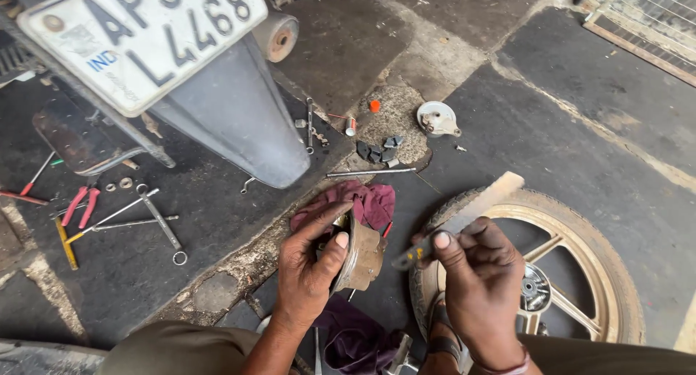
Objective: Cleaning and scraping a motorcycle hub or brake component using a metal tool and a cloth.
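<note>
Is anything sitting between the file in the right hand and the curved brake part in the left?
Nothing visible: the file in the right hand reaches the brake part, which the left hand holds.

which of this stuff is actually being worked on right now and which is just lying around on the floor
In hand:
left hand grips a curved brake shoe
right hand holds a flat file against it

Lying about:
maroon rag
gold-spoked wheel
long rod
round brake plate
wrenches
red-handled pliers
</note>
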